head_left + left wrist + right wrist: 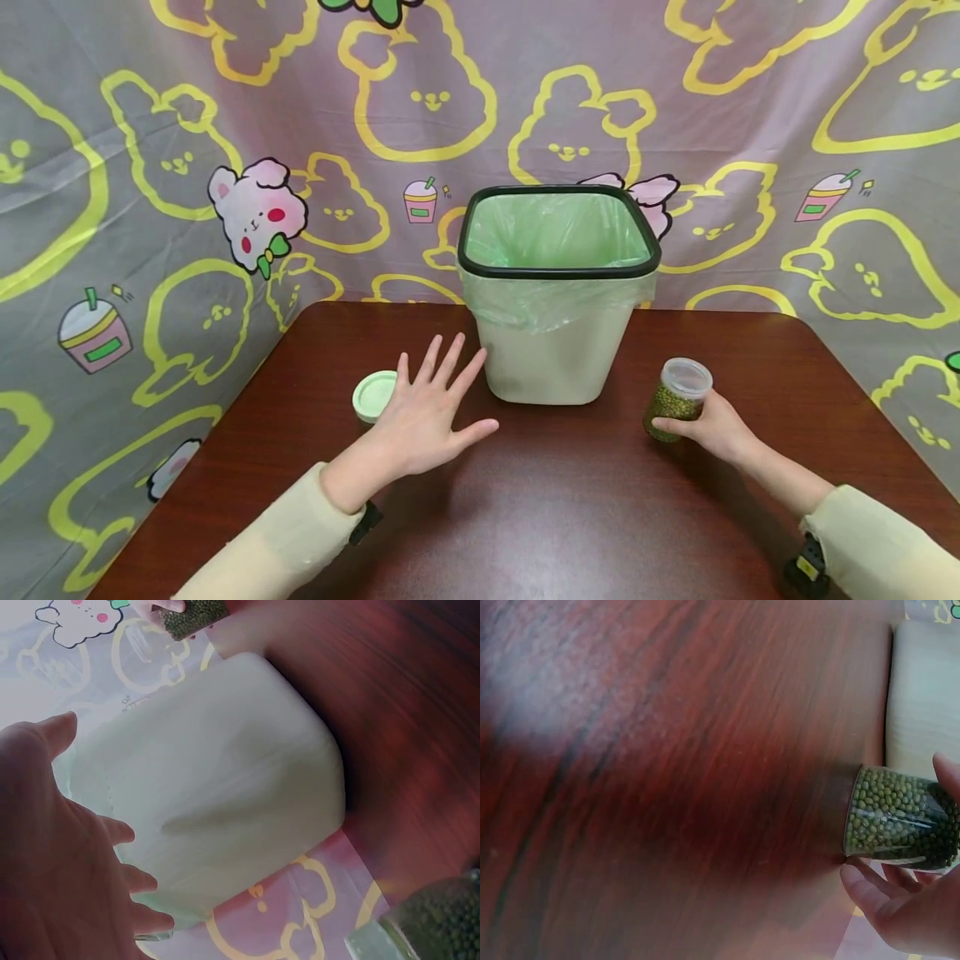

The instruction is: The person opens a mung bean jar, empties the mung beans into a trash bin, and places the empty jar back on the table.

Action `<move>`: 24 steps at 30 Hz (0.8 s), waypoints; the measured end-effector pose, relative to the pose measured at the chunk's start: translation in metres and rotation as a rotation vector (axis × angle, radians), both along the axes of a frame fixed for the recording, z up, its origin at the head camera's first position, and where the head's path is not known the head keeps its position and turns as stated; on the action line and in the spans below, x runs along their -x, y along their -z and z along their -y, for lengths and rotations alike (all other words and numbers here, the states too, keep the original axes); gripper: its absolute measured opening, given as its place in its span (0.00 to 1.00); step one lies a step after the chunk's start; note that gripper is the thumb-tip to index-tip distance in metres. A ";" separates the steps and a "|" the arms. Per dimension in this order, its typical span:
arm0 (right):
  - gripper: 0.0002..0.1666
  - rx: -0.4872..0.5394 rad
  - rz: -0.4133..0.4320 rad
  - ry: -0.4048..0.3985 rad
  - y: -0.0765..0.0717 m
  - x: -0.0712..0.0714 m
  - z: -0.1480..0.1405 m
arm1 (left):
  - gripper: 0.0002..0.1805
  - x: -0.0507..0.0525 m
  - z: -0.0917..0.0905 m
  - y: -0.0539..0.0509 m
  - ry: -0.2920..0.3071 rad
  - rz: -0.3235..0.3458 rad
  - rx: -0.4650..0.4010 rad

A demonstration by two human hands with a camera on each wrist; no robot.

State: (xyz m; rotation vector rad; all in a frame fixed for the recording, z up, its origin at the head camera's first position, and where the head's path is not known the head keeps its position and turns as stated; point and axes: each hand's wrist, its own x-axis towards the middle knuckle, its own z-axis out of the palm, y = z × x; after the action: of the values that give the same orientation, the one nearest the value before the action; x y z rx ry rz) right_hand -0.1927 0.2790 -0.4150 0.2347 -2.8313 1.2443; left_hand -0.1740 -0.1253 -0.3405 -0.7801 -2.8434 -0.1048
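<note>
Jar, clear, round and full of small green beans, held in your right hand to the right of the black-rimmed cream bin.
A firm wrap of thumb and fingers, jar upright, should steady it best; your left hand, spread and holding nothing, should avoid knocking the pale-green-lidded round jar at left. Count two jars, one bin, one translucent green plastic liner, one glossy red-brown table.
</note>
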 end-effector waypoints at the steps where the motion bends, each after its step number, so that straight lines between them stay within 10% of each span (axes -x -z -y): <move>1: 0.44 -0.003 0.003 0.003 0.000 0.000 0.000 | 0.47 0.000 -0.001 0.000 0.004 0.001 -0.004; 24: 0.42 -0.023 -0.012 0.040 -0.018 -0.004 -0.003 | 0.47 -0.002 -0.024 -0.006 0.101 -0.018 -0.026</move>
State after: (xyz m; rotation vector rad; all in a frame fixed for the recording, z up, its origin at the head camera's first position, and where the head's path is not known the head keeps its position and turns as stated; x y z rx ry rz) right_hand -0.1887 0.2822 -0.3973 0.1845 -2.8262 1.1996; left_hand -0.1722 -0.1010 -0.3348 -0.9149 -2.7794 -0.1473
